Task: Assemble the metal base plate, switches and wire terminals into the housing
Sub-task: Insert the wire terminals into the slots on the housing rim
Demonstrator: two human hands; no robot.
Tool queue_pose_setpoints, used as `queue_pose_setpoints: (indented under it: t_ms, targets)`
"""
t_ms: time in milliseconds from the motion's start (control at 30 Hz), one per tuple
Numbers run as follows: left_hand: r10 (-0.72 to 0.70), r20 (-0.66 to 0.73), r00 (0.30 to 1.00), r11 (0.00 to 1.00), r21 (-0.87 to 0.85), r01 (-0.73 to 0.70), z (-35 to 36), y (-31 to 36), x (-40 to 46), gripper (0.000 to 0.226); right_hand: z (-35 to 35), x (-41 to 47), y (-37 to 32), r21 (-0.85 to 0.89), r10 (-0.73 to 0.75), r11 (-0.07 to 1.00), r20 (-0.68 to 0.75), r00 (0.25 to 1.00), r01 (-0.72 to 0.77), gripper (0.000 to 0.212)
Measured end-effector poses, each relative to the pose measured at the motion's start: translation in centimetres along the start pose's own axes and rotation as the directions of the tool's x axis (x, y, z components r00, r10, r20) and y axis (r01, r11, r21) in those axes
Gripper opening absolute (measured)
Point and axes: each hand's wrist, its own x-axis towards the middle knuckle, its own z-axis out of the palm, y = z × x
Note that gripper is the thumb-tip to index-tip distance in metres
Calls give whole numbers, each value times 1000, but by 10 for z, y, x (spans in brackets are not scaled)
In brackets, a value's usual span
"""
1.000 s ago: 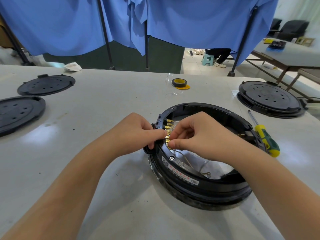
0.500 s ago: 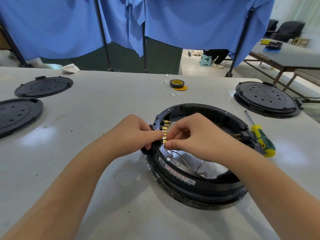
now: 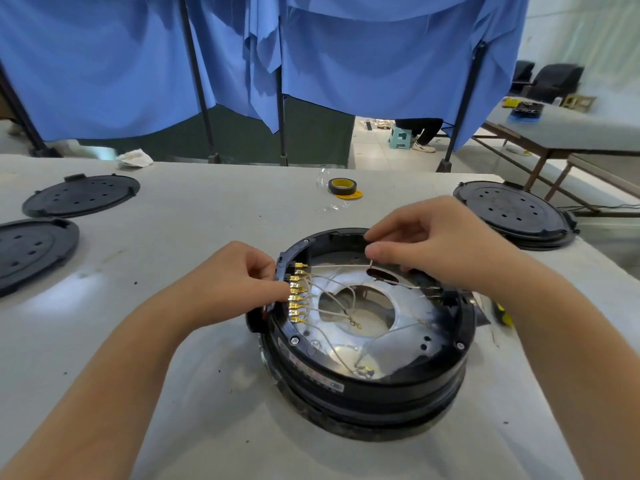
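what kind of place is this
Probably a small assembly workshop. Identical black round covers lie spread over a long worktable, an open housing with gold wire terminals is being wired by hand, and blue curtains screen off more tables behind.

The pale table [image 3: 207,393] carries the round black housing [image 3: 367,386], three black lids [image 3: 81,195], a tape roll [image 3: 342,187] and crumpled paper [image 3: 134,157].

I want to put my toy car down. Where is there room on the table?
Bare table lies between the two black lids on the left and the round housing, and in front of the housing near the arms. It is crowded by the tape roll and the right lid.
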Motion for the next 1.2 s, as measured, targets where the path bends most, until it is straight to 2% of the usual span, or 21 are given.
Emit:
queue_pose_setpoints:
  t_ms: [67, 133, 200, 233, 333, 433, 633, 767, 867, 1000, 1200]
  targets:
    - [20, -68, 997, 999, -37, -22, 2, -1, 2, 39, -9, 4, 13, -62, 12, 998, -154, 988, -22, 12]
    - [25, -246, 969, 997, -67, -43, 11, -1, 6, 24, -11, 9, 29, -127, 40, 989, -288, 957, -79, 13]
    - [3, -395, 919, 993, -105, -49, 20, 0, 11, 13, -6, 14, 44, -230, 114, 954, -303, 946, -189, 23]
    - [1, -418, 909, 991, -119, -56, 24, 0, 12, 17, -2, 16, 51, -282, 159, 931, -263, 952, -233, 28]
    - [7, -371, 929, 983, -168, -74, 29, -4, 15, 36, 6, 21, 62, -307, 214, 918, -146, 966, -250, 26]
    - [-4, -338, 941, 973, -218, -74, 29, -4, 16, 44, 5, 22, 62, -273, 208, 933, -128, 970, -236, 23]
    - [-39, -311, 950, 952, -300, -59, 26, 0, 14, 25, 7, 21, 58, -197, 197, 961, -9, 980, -195, 15]
    - [-26, -319, 947, 974, -221, -48, 25, -3, 14, 25, 6, 21, 58, -142, 196, 971, 24, 980, -191, 13]
    - [-6, -318, 948, 986, -159, -47, 24, -4, 15, 30, 1, 21, 61, -82, 199, 977, 14, 980, -197, 14]
    - [2, -322, 947, 986, -156, -55, 24, -7, 15, 29, -5, 27, 72, 58, 238, 971, -88, 967, -234, 11]
    - [-37, -304, 952, 980, -197, -25, 20, -6, 19, 29, -20, 55, 84, -118, 269, 954, -56, 961, -274, 8]
